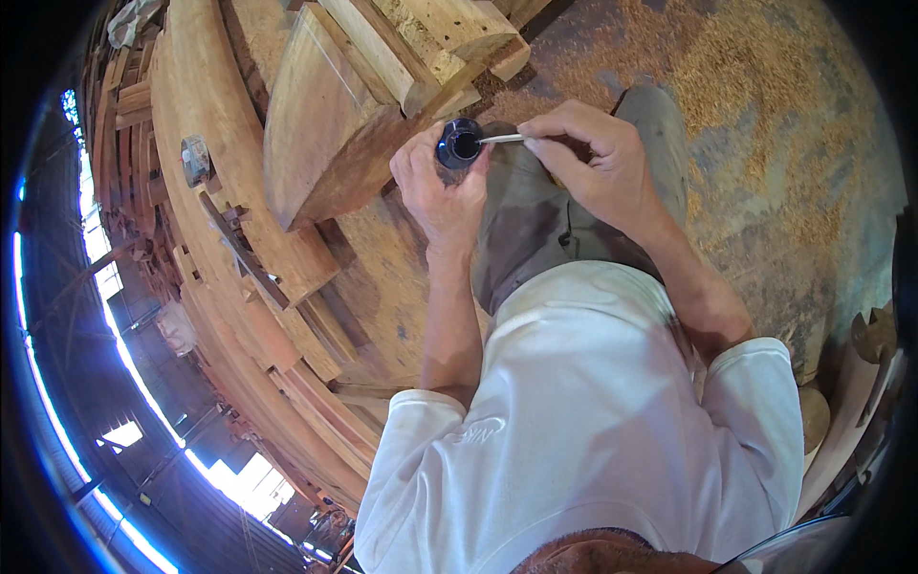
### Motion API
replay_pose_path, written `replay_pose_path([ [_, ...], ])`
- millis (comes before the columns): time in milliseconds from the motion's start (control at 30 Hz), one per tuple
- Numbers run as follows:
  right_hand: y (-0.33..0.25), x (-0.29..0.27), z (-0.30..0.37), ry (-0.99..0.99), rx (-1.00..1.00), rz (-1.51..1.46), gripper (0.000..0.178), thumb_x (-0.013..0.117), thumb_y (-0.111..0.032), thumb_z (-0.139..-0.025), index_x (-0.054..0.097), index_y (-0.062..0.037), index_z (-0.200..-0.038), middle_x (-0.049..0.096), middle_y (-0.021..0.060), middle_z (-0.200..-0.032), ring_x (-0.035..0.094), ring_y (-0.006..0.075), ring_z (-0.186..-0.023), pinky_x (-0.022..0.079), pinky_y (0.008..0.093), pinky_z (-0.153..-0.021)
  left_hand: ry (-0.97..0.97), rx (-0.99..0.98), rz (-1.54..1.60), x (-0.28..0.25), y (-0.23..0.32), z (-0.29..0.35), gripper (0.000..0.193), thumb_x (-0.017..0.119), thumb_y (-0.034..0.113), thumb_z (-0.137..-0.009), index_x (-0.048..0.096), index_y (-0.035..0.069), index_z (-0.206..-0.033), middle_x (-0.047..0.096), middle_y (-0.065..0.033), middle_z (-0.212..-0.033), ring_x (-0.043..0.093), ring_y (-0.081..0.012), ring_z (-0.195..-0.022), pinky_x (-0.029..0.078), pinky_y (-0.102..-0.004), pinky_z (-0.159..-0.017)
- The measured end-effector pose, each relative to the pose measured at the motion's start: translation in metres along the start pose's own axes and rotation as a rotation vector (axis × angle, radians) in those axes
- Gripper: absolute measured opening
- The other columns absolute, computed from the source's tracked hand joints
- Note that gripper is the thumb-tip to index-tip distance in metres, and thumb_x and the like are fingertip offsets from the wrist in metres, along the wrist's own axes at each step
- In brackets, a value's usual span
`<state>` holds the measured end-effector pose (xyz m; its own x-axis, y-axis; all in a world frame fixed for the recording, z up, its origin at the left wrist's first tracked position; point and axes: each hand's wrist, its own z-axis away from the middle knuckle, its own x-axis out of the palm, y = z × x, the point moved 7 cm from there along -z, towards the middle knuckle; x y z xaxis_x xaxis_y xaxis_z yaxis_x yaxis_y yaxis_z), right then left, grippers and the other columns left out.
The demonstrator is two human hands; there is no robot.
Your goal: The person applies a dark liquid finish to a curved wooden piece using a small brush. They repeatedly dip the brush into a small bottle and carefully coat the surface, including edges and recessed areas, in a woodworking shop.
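My left hand [438,196] is wrapped round a small dark bottle [448,151], whose round open mouth faces up toward me. Between the thumb and fingers of my right hand [595,165] is a thin pale stick [504,139], perhaps a brush handle. Its far end reaches the bottle's mouth, and the tip cannot be made out. Both hands are in front of my body, above my grey trousers [521,225]. Just left of the bottle lies a thick curved slab of wood [320,124] with a pale line drawn across it.
Long timbers [215,105] run down the left side. On them rest a clear plastic container [195,161] and a dark narrow tool [239,244], perhaps a hand plane. Sawdust [755,67] covers the floor at upper right. Curved wooden pieces [851,411] stand at the right edge.
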<state>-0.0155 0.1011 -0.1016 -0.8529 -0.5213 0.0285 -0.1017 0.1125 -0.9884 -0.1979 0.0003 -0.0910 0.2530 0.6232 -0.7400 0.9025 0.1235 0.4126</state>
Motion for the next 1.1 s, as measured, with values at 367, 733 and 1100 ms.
replay_pose_path([
  [367,-0.035,0.06,0.014,-0.015,-0.527,0.551,0.011,0.072,-0.006,-0.077,0.066,-0.0052,-0.085,0.064,0.0073,-0.079,0.066,0.0291,-0.077,0.055,0.0421,-0.07,0.079,0.008,0.049,-0.012,-0.018,0.026,0.062,0.096,0.012,-0.068,0.069,0.004,-0.122,0.069,-0.0134,-0.115,0.063,-0.0344,-0.109,0.051,-0.046,-0.097],
  [733,-0.021,0.084,0.013,-0.148,-0.402,0.57,0.006,0.07,-0.005,-0.079,0.066,-0.0044,-0.084,0.069,0.0109,-0.083,0.068,0.0335,-0.081,0.056,0.0469,-0.072,0.084,0.034,0.018,-0.014,-0.028,0.047,0.058,0.088,0.008,-0.066,0.072,0.005,-0.122,0.068,-0.0144,-0.115,0.063,-0.0359,-0.108,0.052,-0.0472,-0.096],
  [1100,-0.002,0.087,0.019,-0.197,-0.277,0.499,0.006,0.068,-0.008,-0.083,0.069,-0.0042,-0.087,0.071,0.0124,-0.085,0.07,0.0359,-0.085,0.057,0.0473,-0.074,0.031,-0.017,0.028,-0.007,-0.044,0.07,0.057,0.093,0.021,-0.072,0.07,0.004,-0.121,0.07,-0.0141,-0.114,0.064,-0.036,-0.108,0.051,-0.0476,-0.096],
])
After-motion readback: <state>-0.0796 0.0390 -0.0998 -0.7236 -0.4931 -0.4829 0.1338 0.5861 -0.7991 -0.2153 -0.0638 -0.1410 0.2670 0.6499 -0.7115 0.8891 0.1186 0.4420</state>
